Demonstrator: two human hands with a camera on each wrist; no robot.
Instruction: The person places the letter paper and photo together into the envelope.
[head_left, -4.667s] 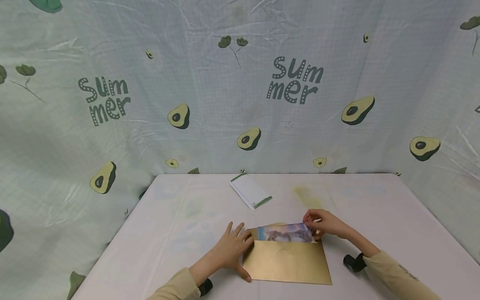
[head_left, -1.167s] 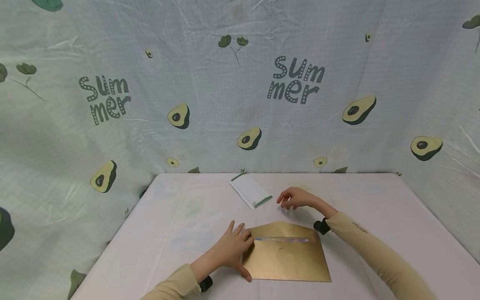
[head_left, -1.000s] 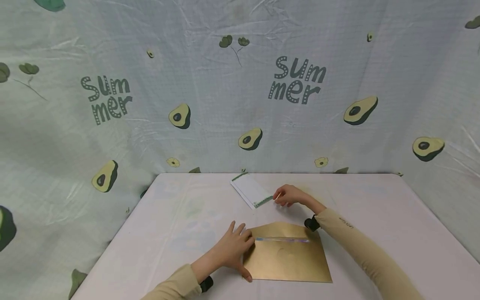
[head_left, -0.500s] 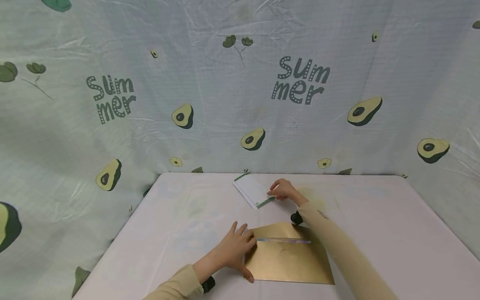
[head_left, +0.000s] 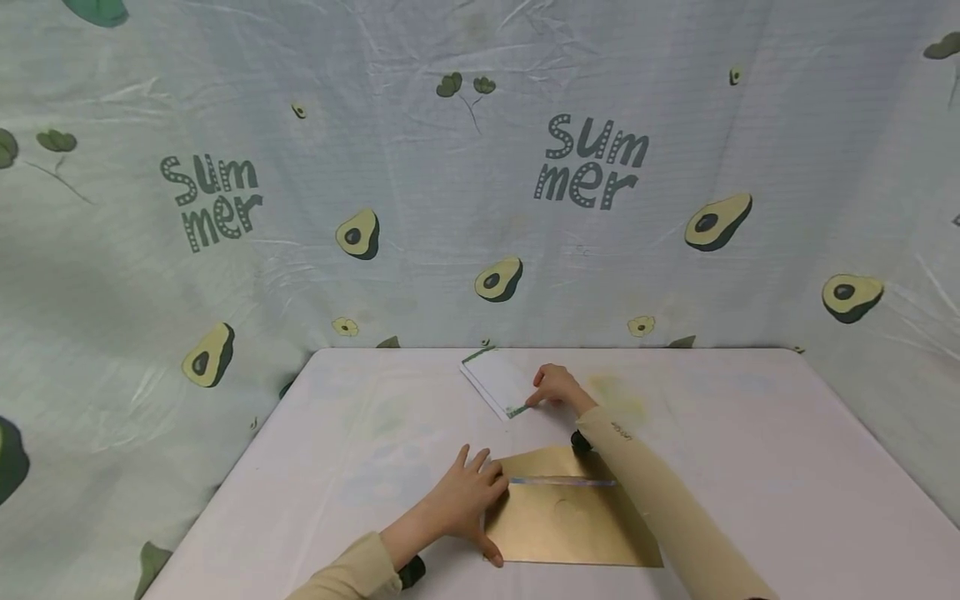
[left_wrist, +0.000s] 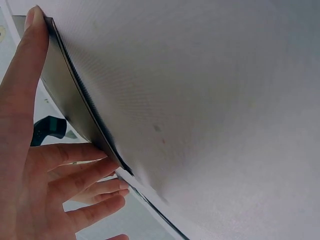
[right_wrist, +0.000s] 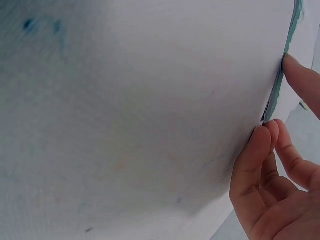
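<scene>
A gold envelope (head_left: 572, 525) lies flat on the table with its pointed flap folded back. A thin coloured strip of a picture card (head_left: 561, 481) shows at its mouth. My left hand (head_left: 463, 500) rests on the envelope's left side with fingers spread, the thumb at the near corner. Farther back lies a white paper sheet (head_left: 497, 379) with green printed borders, perhaps a stack. My right hand (head_left: 557, 387) curls round its right corner. In the right wrist view the thumb (right_wrist: 301, 82) is on the green edge and the other fingertips are at the corner.
The white table (head_left: 360, 483) ends at a back edge just behind the paper. A pale cloth (head_left: 420, 167) printed with avocados hangs behind and at the sides. The right sleeve (head_left: 660, 492) passes over the envelope's right part. Dark wrist cameras show at both cuffs.
The picture card has slid down into the envelope, leaving a strip showing. The right hand has moved away from it, back and left to the paper's corner. The left hand stays put.
</scene>
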